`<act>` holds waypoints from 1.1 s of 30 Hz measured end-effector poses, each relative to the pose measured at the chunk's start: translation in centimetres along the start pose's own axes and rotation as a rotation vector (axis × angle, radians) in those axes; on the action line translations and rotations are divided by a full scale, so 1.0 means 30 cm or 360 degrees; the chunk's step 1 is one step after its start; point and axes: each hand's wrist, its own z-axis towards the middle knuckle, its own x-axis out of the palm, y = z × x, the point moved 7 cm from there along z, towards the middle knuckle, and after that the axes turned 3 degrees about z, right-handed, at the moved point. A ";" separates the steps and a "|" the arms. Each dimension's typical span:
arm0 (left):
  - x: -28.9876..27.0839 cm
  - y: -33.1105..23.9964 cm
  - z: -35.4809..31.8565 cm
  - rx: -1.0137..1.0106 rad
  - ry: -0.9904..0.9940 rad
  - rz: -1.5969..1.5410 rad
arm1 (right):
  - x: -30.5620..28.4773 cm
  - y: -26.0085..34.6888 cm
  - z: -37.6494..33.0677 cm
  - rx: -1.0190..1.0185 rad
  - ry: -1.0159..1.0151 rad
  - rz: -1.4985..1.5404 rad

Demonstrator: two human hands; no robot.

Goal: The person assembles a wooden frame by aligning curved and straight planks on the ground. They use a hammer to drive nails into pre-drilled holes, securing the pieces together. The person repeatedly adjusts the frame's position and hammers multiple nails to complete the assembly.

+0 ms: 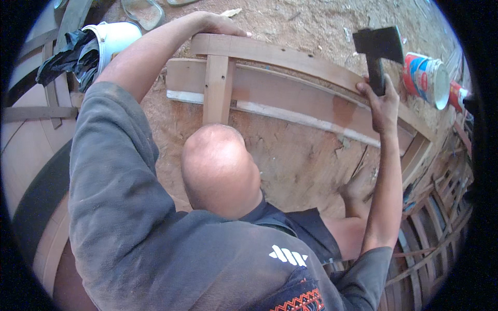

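In my right hand (384,106) is a hatchet (377,42), its dark, broad head raised above my fist and its short handle gripped between thumb and fingers. The hatchet is just over the right part of a wooden frame (290,58). That frame has a long, slightly curved rail with a post (218,85) joined near its left end and another at the right. My left hand (222,24) is closed over the far edge of the rail's left end, some fingers hidden. Beneath the rail lies a long board (280,85) with a whitish near edge.
On the left a white bucket (120,39) lies tilted with black plastic in it. A red, blue and white paint bucket (426,79) lies at the right. Sandals (142,13) are at the top. Slatted wood (436,223) fills the lower right. My bent knee (220,168) is near the post.
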 end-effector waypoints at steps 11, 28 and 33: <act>-0.164 0.043 -0.025 0.0172 -0.0442 0.0093 | -0.006 0.016 -0.029 -0.0225 -0.0192 -0.0265; 0.643 -0.072 -0.882 0.0001 -0.0929 -0.0948 | 0.153 0.169 -0.441 -0.0181 -0.0715 0.0212; 0.617 -0.042 -0.865 0.0012 -0.1024 -0.0969 | 0.303 0.179 -0.606 0.0387 -0.0260 0.0540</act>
